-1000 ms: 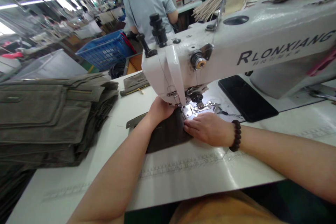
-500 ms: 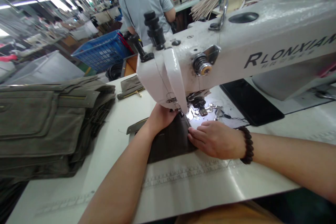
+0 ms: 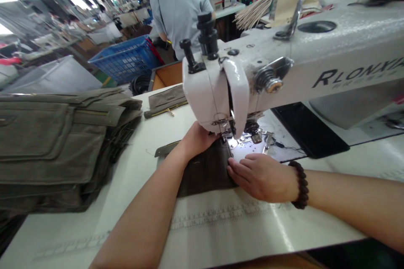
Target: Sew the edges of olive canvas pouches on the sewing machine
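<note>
A dark brown fabric piece (image 3: 205,170) lies flat on the white table (image 3: 221,222) under the head of a white sewing machine (image 3: 284,63). My left hand (image 3: 195,138) presses on the fabric's far edge right beside the needle, its fingers hidden behind the machine head. My right hand (image 3: 261,176), with a dark bead bracelet on the wrist, lies flat on the fabric's right edge, fingers held together and pointing left towards the needle area (image 3: 227,138).
A tall stack of olive-grey sewn fabric pieces (image 3: 59,143) fills the table's left. A zippered olive piece (image 3: 164,103) lies behind it. A black panel (image 3: 311,128) sits under the machine arm. A person in a grey shirt (image 3: 181,8) stands beyond, near a blue basket (image 3: 126,59).
The view has shifted, so the machine head sits further right and lower. Both hands stay on the fabric; the right hand has drawn slightly back towards me.
</note>
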{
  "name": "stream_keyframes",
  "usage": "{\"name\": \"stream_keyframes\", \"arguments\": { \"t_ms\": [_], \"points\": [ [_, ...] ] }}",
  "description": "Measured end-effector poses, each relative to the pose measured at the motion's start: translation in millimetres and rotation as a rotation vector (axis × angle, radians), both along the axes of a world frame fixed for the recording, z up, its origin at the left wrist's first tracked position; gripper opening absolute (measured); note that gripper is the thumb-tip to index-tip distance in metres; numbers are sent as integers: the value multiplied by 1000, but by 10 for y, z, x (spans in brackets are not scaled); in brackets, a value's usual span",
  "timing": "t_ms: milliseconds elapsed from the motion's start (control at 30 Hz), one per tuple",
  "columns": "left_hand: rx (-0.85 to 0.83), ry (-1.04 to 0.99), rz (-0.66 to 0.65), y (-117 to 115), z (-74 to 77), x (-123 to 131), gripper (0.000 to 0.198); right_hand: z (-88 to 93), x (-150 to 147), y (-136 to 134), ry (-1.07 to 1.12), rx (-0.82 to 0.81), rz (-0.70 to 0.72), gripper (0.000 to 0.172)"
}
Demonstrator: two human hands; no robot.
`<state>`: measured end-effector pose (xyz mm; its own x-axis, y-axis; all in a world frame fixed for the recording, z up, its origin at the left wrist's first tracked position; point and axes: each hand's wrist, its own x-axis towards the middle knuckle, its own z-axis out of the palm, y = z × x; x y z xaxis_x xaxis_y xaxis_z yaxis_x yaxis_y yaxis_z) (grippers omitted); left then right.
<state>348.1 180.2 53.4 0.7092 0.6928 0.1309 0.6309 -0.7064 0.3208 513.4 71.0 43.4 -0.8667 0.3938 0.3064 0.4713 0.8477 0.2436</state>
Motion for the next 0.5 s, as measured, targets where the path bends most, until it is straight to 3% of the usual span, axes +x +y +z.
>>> {"name": "stream_keyframes", "arguments": {
  "t_ms": [500],
  "points": [
    [43,60,-63,64,-94,6,25,-1,-9,8,30,5,2,31]
  ]
}}
